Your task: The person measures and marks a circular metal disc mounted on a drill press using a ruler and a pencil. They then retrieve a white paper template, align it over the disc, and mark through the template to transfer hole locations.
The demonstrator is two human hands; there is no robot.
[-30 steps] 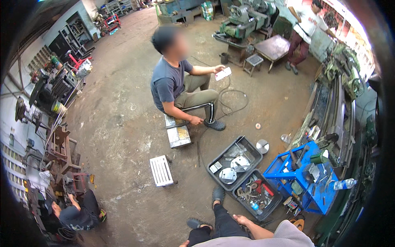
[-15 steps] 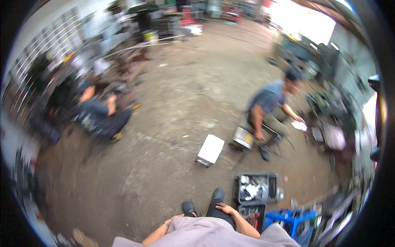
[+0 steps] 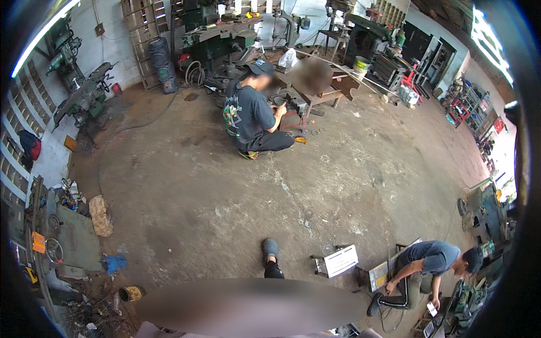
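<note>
Neither of my hands shows; a blurred patch (image 3: 248, 307) covers the bottom middle, where my lap would be. One of my legs comes out past it, ending in a dark grey shoe (image 3: 270, 249) flat on the concrete floor (image 3: 225, 197). To the right of the shoe stands a low metal stand (image 3: 341, 261) with a white sheet on top. Farther right, a person in a blue-grey shirt (image 3: 439, 256) sits low and bends forward, holding a small white card (image 3: 432, 308). Ahead, another person in a dark T-shirt and cap (image 3: 248, 115) squats with both hands at a low metal workpiece.
Green workshop machines (image 3: 217, 42) line the back wall, with a dark ribbed barrel (image 3: 162, 65) nearby. A rusty metal table (image 3: 321, 93) stands beyond the squatting person. At the left lie a blue rag (image 3: 114, 263) and a yellow tin (image 3: 132, 293). Shelving (image 3: 470, 107) stands far right.
My view has swung to the left, so the people and the stand now sit farther right. My hands, earlier resting on my thighs, have gone out of view, as has most of the toolbox.
</note>
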